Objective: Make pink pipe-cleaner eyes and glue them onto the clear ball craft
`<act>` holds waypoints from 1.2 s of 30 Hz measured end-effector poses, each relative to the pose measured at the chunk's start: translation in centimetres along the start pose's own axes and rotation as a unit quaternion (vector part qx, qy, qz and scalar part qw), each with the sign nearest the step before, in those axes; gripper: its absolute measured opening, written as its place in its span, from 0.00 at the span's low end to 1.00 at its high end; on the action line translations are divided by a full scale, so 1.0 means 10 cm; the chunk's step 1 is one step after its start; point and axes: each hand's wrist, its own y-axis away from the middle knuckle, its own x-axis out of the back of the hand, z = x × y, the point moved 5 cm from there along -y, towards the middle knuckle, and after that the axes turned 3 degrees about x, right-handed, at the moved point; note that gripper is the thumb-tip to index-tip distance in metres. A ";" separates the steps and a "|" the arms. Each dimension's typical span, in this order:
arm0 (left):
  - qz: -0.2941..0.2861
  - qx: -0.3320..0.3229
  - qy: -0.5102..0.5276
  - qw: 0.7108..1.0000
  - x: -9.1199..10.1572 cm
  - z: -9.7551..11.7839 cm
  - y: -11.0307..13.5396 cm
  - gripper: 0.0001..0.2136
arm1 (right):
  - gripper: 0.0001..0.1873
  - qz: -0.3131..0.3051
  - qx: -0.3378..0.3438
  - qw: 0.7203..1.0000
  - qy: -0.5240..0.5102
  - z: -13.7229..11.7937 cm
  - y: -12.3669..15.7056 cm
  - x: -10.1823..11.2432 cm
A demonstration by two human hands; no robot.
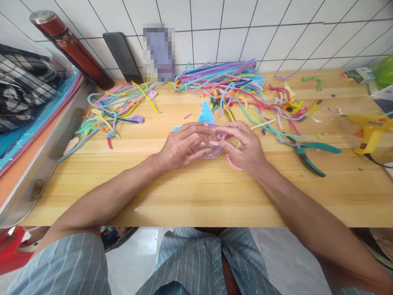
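Observation:
Over the middle of the table, my left hand [184, 145] is closed at the left side of a clear round piece [211, 154] with a purple rim. My right hand [248, 147] pinches a pink pipe cleaner [233, 163] against that piece; part of it curves over the clear surface and its tail hangs below the palm. Fingers cover much of the rim. Just behind the hands stands a light blue triangle wound from pipe cleaner [206, 112]; whether it is joined to the clear piece cannot be made out.
Pipe cleaners [221, 78] are heaped by the tiled wall, with a looser tangle [113, 106] at left. Green-handled pliers [310, 153] and a yellow glue gun [367, 131] lie right. A red thermos [73, 49], black phone [123, 57] and plastic bin [46, 176] stand left.

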 end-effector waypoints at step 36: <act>0.106 0.067 0.032 0.992 0.04 0.08 0.05 0.12 | 0.19 -0.020 -0.076 0.996 -0.047 -0.11 0.01 -0.17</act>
